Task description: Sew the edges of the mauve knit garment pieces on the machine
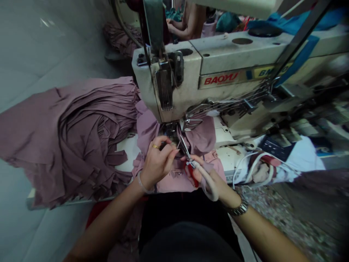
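A mauve fabric piece lies under the presser foot of a cream sewing machine. My left hand, with a gold ring, pinches the fabric just in front of the foot, fingers closed. My right hand grips small red-handled thread snips, whose blades point up toward the needle area. A pale cloth loop hangs around the right hand. A metal watch sits on my right wrist.
A large stack of mauve fabric pieces is piled on the table to the left. Cables and printed cloth lie at the right of the machine bed. Another person's arm shows behind the machine.
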Demonstrator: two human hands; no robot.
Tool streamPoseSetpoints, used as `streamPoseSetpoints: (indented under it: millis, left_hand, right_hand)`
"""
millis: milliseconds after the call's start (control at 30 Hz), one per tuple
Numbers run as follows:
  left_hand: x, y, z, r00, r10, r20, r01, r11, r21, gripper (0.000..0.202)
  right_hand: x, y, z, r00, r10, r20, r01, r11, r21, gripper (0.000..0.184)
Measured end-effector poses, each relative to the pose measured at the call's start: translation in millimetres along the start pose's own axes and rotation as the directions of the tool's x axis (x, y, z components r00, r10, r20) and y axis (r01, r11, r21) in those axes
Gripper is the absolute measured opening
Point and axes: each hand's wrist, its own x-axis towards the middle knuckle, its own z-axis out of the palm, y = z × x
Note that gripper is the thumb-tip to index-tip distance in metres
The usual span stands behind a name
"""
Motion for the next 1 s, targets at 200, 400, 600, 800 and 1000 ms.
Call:
streamPoseSetpoints:
  millis: [200, 400, 600, 800, 1000]
  left_hand:
    - [1, -3, 1.5, 1.0, 0.006, 0.016, -0.006, 1.0, 0.026, 0.009]
    - [-3, 4, -7.0, 0.998, -0.039, 0.043, 0.04, 0.998, -0.043, 0.009]
    - [-39, 18, -61.2, 0.689, 0.014, 0.725, 0.259, 0.929, -0.264, 0.018]
    - [-86, -5, -95.1, 0.305, -0.178, 0.936, 0.505, 0.863, 0.0, 0.023]
    - [-111, -25, -112.9, 0.324, -0.32, 0.89, 0.482, 0.866, 0.136, 0.022]
  right_hand:
    - [-3, -12, -6, 0.989, 0.011, -0.149, -0.047, 0.968, -0.247, 0.053]
    - [-5, -9, -13, 0.991, -0.019, -0.136, 0.002, 0.992, -0.128, 0.043]
    - [-32, -3, -23, 0.99, -0.059, 0.125, 0.114, 0.86, -0.497, 0.048]
    - [-9, -9, 2, 0.919, -0.111, 0.378, 0.359, 0.631, -0.687, 0.045]
    - [33, -8, -1, 0.84, -0.264, 0.474, 0.541, 0.46, -0.704, 0.042]
